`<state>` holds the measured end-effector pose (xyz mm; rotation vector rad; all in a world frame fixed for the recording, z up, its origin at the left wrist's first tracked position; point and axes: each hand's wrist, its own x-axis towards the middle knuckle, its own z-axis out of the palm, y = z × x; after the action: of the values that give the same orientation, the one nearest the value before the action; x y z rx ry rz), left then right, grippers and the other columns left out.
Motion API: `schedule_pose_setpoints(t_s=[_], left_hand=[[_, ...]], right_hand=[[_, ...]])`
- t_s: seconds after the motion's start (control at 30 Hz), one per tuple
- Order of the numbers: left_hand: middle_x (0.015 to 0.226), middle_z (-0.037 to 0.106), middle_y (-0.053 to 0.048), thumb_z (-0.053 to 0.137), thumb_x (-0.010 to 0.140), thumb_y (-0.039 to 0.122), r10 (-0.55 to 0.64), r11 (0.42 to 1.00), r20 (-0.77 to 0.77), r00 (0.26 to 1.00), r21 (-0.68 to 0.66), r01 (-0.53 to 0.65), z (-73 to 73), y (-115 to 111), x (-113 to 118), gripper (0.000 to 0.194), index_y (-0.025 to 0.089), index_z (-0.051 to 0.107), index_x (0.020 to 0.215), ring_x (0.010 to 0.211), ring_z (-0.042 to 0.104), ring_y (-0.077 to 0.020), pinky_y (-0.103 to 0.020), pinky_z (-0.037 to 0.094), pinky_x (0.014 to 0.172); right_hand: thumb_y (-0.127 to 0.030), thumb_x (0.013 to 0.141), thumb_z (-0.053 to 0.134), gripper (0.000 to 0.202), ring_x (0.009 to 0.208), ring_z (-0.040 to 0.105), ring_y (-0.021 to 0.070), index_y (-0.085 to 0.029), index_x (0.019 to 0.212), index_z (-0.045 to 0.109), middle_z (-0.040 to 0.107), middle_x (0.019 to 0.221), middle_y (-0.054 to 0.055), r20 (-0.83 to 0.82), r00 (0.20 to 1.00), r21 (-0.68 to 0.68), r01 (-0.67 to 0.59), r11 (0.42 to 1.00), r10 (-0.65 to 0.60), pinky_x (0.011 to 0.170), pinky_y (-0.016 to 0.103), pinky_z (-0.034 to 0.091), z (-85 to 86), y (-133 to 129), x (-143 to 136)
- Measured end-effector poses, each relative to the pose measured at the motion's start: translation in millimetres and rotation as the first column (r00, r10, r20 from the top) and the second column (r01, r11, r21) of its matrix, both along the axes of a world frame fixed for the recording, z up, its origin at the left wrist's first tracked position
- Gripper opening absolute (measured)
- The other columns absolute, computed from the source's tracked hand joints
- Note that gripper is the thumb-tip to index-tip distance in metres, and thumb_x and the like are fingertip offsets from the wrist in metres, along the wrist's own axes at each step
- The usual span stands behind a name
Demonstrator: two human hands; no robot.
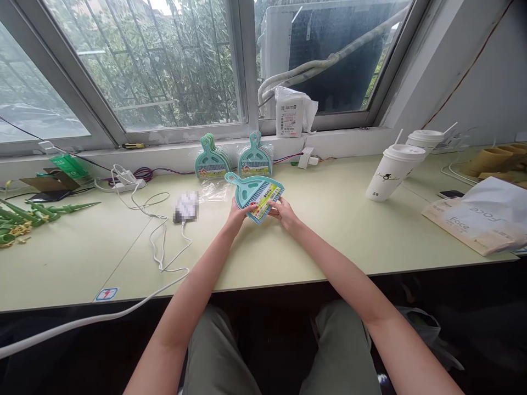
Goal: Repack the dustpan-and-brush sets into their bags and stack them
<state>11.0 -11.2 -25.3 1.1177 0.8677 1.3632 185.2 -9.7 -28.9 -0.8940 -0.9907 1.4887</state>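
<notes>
A long pale-green desk runs under the window. At the right lies a white paper bag, with two white lidded paper cups beside it. Two stacks of teal plastic mini dustpan sets lean against the sill. A white cable loops across the desktop. Just above the desk's middle, the left hand and right hand each grip one side of a teal dustpan-and-brush set with a yellow label.

Two dustpan packs behind held dustpan
</notes>
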Motion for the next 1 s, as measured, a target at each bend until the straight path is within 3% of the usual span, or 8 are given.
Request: schedule_pose_setpoints(t_s=[0.17,0.33,0.73,0.9,1.0], left_hand=[[0.114,0.058,-0.008,0.083,0.056,0.021,0.006,1.0,0.005,1.0,-0.01,-0.006,1.2,-0.4,-0.7,0.079,0.024,0.045,0.125,0.111,0.057,-0.0278,-0.046,0.049,0.096],[0.115,0.058,-0.007,0.082,0.059,0.02,0.004,1.0,-0.007,1.0,0.009,-0.004,1.2,-2.6,1.3,0.079,0.025,0.042,0.127,0.112,0.057,-0.027,-0.045,0.049,0.096],[0.113,0.06,-0.008,0.083,0.059,0.028,-0.009,1.0,-0.076,0.997,0.012,0.01,7.5,-5.7,1.0,0.077,0.025,0.046,0.127,0.107,0.059,-0.0276,-0.045,0.051,0.091],[0.116,0.06,-0.011,0.058,0.08,0.055,-0.01,1.0,-0.148,0.989,-0.027,0.006,10.3,1.4,-4.1,0.063,0.027,0.041,0.134,0.106,0.059,-0.0295,-0.045,0.052,0.084],[0.117,0.06,-0.012,0.042,0.088,0.055,0.163,0.986,-0.174,0.971,-0.004,-0.167,11.8,7.9,-16.8,0.06,0.026,0.031,0.14,0.114,0.055,-0.0293,-0.047,0.046,0.093]], right_hand=[[-0.024,0.08,0.065,0.016,0.085,0.071,0.0164,-0.017,0.094,0.063,0.072,0.103,0.005,-0.04,0.997,-0.01,-0.068,0.998,0.067,0.09,0.035,0.055,-0.2,0.5,0.0],[-0.016,0.077,0.067,0.013,0.081,0.071,0.0175,-0.016,0.089,0.065,0.073,0.096,0.006,-0.023,0.999,-0.013,-0.023,1.0,0.023,0.087,0.037,0.057,-1.3,0.6,1.3],[-0.017,0.075,0.069,0.015,0.082,0.071,0.0196,-0.015,0.089,0.064,0.073,0.095,0.006,-0.023,1.0,0.022,-0.005,1.0,0.006,0.083,0.039,0.059,0.3,-0.1,3.0],[-0.019,0.074,0.07,0.018,0.082,0.071,0.0207,-0.016,0.091,0.065,0.073,0.097,0.007,-0.052,0.999,0.049,-0.008,0.999,0.011,0.084,0.041,0.058,1.6,1.6,8.1],[-0.018,0.073,0.071,0.019,0.082,0.071,0.0212,-0.016,0.09,0.065,0.073,0.097,0.007,-0.056,0.998,0.059,0.004,0.998,-0.001,0.084,0.042,0.058,3.5,2.7,13.3]])
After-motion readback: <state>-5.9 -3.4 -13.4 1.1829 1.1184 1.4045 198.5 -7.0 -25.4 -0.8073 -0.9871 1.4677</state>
